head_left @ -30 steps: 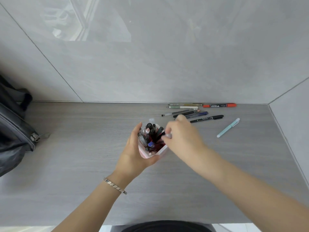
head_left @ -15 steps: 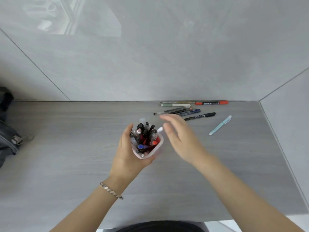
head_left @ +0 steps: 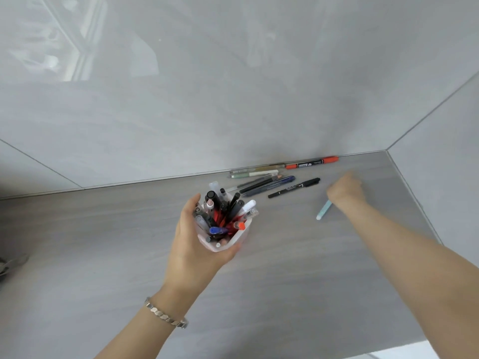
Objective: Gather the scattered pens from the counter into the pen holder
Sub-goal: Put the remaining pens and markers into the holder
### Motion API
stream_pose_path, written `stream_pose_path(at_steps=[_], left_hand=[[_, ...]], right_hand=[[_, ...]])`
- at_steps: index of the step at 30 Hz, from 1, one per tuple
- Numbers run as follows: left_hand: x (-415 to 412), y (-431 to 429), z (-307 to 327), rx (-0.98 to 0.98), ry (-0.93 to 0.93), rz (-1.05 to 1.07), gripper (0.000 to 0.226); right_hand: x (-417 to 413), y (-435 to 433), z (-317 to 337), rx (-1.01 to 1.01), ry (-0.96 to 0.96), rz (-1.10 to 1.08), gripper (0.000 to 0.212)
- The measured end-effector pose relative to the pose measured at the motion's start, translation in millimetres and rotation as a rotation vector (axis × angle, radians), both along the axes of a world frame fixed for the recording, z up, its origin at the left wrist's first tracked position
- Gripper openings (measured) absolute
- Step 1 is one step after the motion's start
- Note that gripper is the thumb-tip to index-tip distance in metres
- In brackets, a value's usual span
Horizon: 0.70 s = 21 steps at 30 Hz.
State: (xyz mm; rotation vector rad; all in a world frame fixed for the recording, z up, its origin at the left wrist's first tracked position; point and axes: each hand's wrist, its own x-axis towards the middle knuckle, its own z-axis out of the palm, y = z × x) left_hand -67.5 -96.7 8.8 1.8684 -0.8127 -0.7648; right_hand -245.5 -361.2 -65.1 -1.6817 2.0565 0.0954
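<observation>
Near the middle of the grey wood-grain counter (head_left: 103,255), the left hand (head_left: 191,244) wraps a translucent plastic pen holder (head_left: 242,233) crammed with upright pens. Far right, the blurred right hand (head_left: 346,190) hides the far end of a slim light-blue pen (head_left: 324,209); whether it grips the pen is unclear. That pen runs from near-left to far-right.

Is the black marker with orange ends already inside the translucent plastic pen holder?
No, the marker lies on the grey counter against the wall, outside the pen holder.
</observation>
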Motion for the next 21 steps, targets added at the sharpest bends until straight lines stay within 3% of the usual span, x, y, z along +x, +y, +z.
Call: stream_pose_path(at_steps=[5,12,18,21], left_hand=[[8,0,-11,0.034,-0.016,0.000,0.097],[12,7,-14,0.065,-0.031,0.018,0.100],[6,17,-13,0.063,-0.012,0.053,0.097],[3,20,-12,0.051,0.002,0.076,0.095]], right_hand=[[26,-1,0,0.123,-0.180,0.031,0.006],[58,14,-7,-0.003,-0.173,0.022,0.048],[58,24,-8,0.014,-0.152,0.057,0.044],[47,40,1,0.041,-0.260,0.081,0.045]])
